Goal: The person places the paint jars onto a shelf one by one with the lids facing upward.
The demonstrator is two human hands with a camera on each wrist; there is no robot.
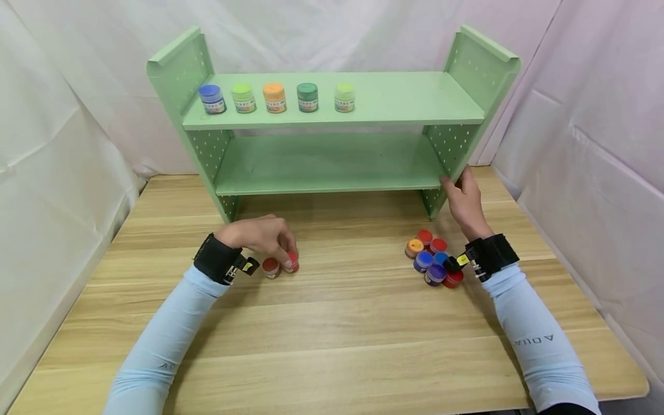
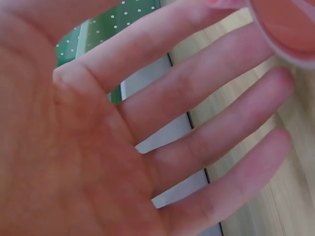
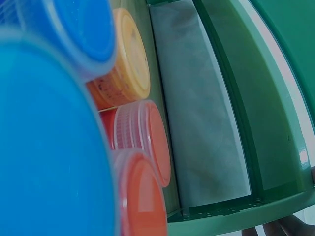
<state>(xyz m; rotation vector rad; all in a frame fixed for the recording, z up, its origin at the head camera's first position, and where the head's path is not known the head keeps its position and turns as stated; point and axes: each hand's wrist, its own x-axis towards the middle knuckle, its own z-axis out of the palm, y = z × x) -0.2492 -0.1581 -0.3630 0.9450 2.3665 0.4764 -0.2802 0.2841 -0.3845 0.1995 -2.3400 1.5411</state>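
My left hand (image 1: 264, 235) pinches a small red paint jar (image 1: 292, 263) on the table in front of the green shelf. Another red-lidded jar (image 1: 271, 267) stands just left of it. In the left wrist view a red lid (image 2: 290, 24) shows at the fingertips, while the other fingers stretch out beside it. My right hand (image 1: 465, 202) grips the lower right side panel of the green shelf (image 1: 332, 164), thumb in front and fingers behind. In the right wrist view the fingers (image 3: 290, 227) show only partly behind the panel edge.
Several jars in blue, light green, orange (image 1: 274, 98) and dark green line the upper board's left and middle. By my right wrist is a cluster of jars with red, orange (image 1: 414, 248), blue and purple lids. White cloth (image 1: 62, 115) surrounds the table.
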